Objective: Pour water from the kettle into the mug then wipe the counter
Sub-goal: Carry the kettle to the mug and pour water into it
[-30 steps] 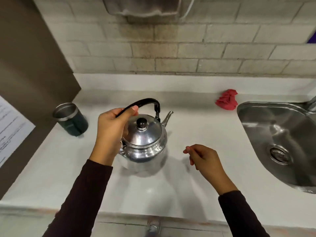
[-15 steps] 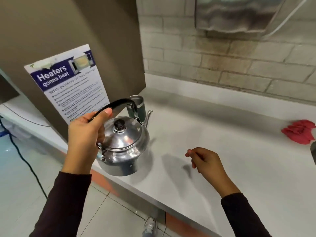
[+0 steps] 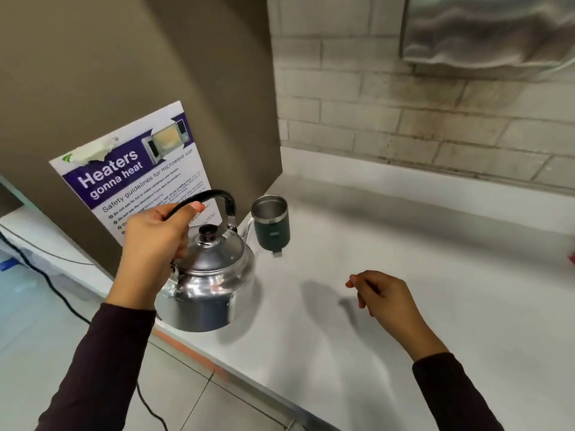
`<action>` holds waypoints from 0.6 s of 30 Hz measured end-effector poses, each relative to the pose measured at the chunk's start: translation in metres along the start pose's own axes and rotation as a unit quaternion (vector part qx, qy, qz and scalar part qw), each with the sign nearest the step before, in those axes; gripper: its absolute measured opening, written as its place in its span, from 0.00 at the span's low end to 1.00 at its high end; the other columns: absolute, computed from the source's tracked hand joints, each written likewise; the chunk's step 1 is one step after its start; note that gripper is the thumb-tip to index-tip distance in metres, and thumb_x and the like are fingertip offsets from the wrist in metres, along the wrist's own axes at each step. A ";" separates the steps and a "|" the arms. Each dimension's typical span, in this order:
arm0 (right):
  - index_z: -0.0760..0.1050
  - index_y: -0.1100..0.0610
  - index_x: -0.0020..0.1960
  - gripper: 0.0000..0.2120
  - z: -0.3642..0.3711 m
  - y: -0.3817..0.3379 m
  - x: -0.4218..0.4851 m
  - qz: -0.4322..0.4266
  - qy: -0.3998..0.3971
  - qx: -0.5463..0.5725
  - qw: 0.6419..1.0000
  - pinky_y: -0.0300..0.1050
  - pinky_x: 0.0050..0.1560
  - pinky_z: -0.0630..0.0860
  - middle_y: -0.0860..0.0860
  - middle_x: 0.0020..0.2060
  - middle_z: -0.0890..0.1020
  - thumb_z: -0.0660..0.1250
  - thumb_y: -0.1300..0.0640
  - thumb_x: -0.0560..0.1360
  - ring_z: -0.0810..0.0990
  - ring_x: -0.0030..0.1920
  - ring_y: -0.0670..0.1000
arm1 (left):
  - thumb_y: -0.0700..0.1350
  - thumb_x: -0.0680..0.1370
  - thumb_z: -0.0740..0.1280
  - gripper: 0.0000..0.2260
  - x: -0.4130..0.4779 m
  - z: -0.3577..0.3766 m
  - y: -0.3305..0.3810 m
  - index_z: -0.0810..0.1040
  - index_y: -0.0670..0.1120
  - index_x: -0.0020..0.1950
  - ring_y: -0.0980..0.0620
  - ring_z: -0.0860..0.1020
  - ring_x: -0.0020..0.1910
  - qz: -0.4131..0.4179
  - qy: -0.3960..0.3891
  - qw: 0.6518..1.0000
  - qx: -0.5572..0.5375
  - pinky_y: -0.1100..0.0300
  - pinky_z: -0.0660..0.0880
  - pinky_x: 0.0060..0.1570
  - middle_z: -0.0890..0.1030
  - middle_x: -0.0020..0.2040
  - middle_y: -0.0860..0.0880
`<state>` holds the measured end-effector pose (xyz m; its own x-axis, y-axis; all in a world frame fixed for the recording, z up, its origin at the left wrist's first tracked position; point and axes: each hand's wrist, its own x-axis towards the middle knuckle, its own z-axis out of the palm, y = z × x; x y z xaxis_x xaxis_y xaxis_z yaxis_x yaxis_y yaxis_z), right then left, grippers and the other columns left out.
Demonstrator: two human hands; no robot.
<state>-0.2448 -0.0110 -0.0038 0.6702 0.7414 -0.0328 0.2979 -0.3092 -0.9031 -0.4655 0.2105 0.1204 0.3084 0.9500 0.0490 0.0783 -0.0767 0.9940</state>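
Observation:
A shiny steel kettle (image 3: 208, 284) with a black lid knob hangs above the counter's front left edge. My left hand (image 3: 155, 241) grips its black handle from the left. The kettle's spout points toward a dark green mug (image 3: 271, 227) with a steel rim, which stands upright and empty on the white counter (image 3: 389, 244) just beyond it. My right hand (image 3: 385, 297) hovers over the counter to the right, fingers loosely curled, holding nothing. A sliver of the red cloth (image 3: 572, 258) shows at the right edge.
A brown partition wall with a microwave safety poster (image 3: 133, 178) stands at the counter's left end, close behind the mug. A metal dispenser (image 3: 488, 32) hangs on the brick wall. A black cable (image 3: 49, 281) runs across the tiled floor on the left.
My left hand has carried the kettle left across the counter toward the mug. My view has swung left, so the sink is gone from sight. My right hand has stayed curled over the counter.

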 end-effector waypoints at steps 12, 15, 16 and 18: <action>0.81 0.47 0.37 0.12 0.010 0.001 0.023 0.017 0.048 -0.003 0.999 0.38 0.32 0.71 0.52 0.28 0.79 0.64 0.51 0.77 0.72 0.24 0.42 | 0.47 0.72 0.70 0.09 0.079 0.018 -0.004 0.81 0.41 0.43 0.59 0.61 0.16 -0.016 -0.027 0.995 0.100 0.71 0.60 0.17 0.65 0.17 0.57; 0.81 0.48 0.37 0.12 0.007 0.001 0.028 0.019 0.035 -0.015 0.999 0.39 0.33 0.71 0.51 0.27 0.78 0.64 0.51 0.77 0.72 0.24 0.41 | 0.46 0.73 0.69 0.10 0.084 0.022 -0.004 0.81 0.39 0.47 0.59 0.61 0.15 -0.022 -0.020 0.994 0.104 0.72 0.60 0.17 0.65 0.16 0.57; 0.81 0.48 0.37 0.12 0.005 0.000 0.030 0.018 0.033 -0.017 0.999 0.39 0.34 0.71 0.50 0.26 0.78 0.64 0.51 0.77 0.73 0.25 0.41 | 0.46 0.73 0.69 0.11 0.084 0.023 -0.002 0.81 0.38 0.48 0.60 0.61 0.15 -0.024 -0.020 0.994 0.106 0.72 0.60 0.16 0.65 0.17 0.56; 0.81 0.48 0.37 0.12 0.001 -0.002 0.034 0.012 0.030 -0.021 0.999 0.39 0.34 0.71 0.49 0.26 0.78 0.64 0.51 0.77 0.74 0.25 0.41 | 0.45 0.73 0.69 0.12 0.086 0.024 0.001 0.81 0.37 0.49 0.59 0.61 0.14 -0.021 -0.019 0.992 0.120 0.72 0.60 0.16 0.66 0.21 0.51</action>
<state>-0.2237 0.0153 -0.0040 0.7164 0.6972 -0.0268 0.3088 -0.3514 -0.8838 -0.4159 0.2845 0.1237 0.3349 0.9422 0.0002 0.3131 -0.1115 0.9431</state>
